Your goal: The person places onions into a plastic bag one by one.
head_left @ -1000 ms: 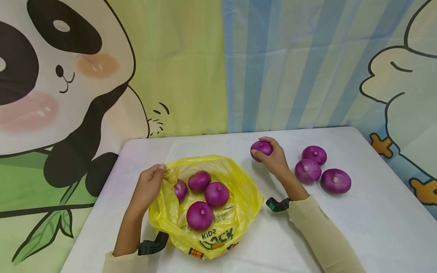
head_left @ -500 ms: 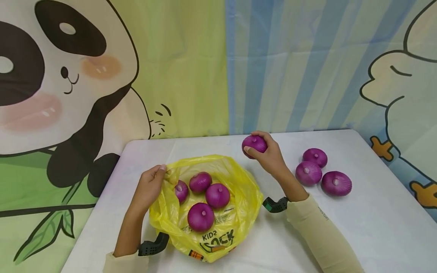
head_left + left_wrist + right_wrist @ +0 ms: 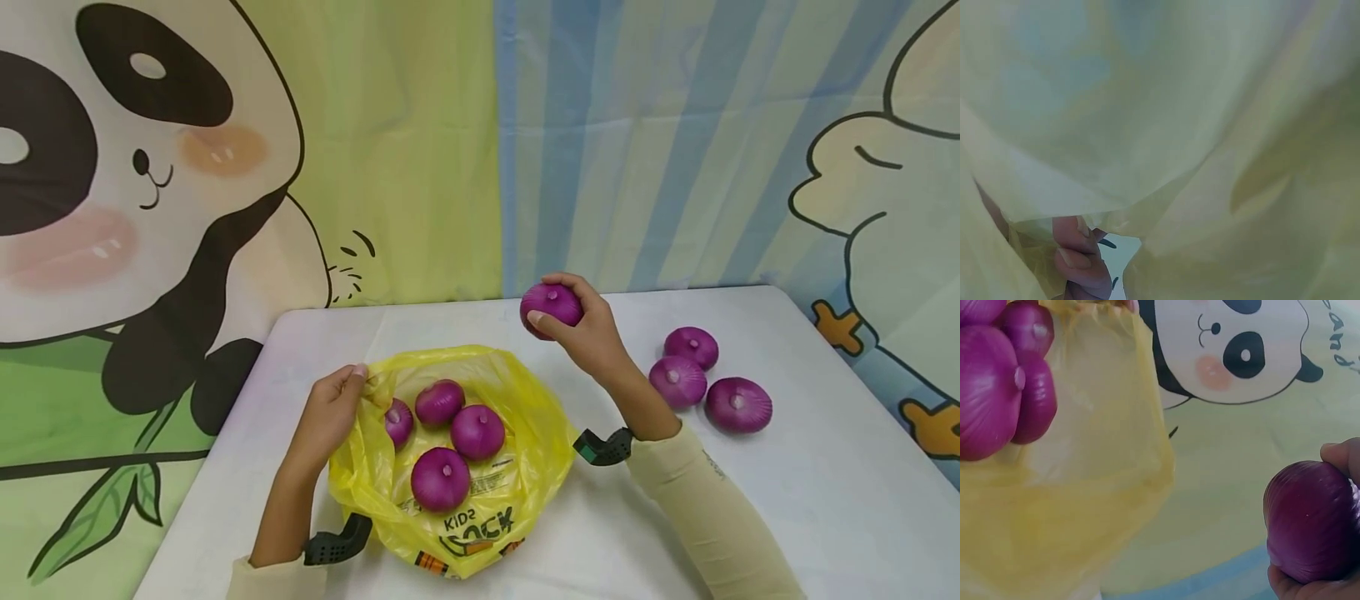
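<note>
My left hand (image 3: 328,415) pinches the left rim of a yellow plastic bag (image 3: 540,417), whose mouth faces me. Several red onions (image 3: 439,480) lie inside it, one partly covered by the bag's fold. In the left wrist view, the bag's film fills most of the picture and curled fingertips (image 3: 1079,259) show at its edge. Beyond the bag's far right rim, my right hand (image 3: 592,333) holds another red onion (image 3: 551,307) between thumb and fingers, raised over the back of the table. The right wrist view shows this onion (image 3: 1310,522) beside the bag (image 3: 1104,456).
Three more red onions (image 3: 677,382) sit close together on the white table (image 3: 810,500), right of my right forearm. Behind the table hangs a printed cloth (image 3: 420,167) with a panda. Each wrist wears a black camera mount (image 3: 337,537).
My right hand has lifted the onion and carried it left and up, away from the three on the table. The left hand keeps its grip on the bag's rim.
</note>
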{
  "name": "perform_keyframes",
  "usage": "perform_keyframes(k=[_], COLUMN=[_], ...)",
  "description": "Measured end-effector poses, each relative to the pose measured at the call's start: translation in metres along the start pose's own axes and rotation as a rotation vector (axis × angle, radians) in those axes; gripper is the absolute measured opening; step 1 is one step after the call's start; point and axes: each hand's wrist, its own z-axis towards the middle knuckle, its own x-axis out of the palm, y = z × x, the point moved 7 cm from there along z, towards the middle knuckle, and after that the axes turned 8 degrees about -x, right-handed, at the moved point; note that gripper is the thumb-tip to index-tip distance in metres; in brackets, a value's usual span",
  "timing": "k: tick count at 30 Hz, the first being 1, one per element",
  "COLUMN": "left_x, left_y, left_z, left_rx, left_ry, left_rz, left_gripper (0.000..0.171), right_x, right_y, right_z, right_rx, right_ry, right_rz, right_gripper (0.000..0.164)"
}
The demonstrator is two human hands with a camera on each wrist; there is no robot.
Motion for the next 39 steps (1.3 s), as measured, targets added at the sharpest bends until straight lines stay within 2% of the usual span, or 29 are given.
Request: perform_keyframes(k=[6,13,26,32,35,39], left_x=[0.0,0.002,0.003,0.003,0.004,0.004], left_y=[0.0,0.0,0.0,-0.001,-0.001,0.0], left_z=[0.0,0.002,0.002,0.002,0.001,0.002], left_rx=[-0.01,-0.018,0.02,0.028,0.029,0.023], left_ry=[-0.002,0.022,0.008,0.012,0.011,0.006], left_rz=[0.009,0.022,0.017,0.002,-0.007,0.005], left_gripper=[0.046,0.041,0.049,0.048,0.047,0.047], right_x=[0.014,0.031,0.083,0.1,0.114,0.137], right_y=[0.015,0.03,0.04,0.035,0.031,0.022], right_z=[0.006,0.009,0.006,0.001,-0.005,-0.018], right_rx=[-0.061,-0.117,-0.155,-0.16,-0.159,-0.133], right_ry=[0.072,0.128,0.281,0.314,0.384,0.536], right_rz=[-0.01,0.069,0.145,0.21,0.245,0.253], right_gripper=[0.049,0.049,0.047,0.044,0.044,0.045])
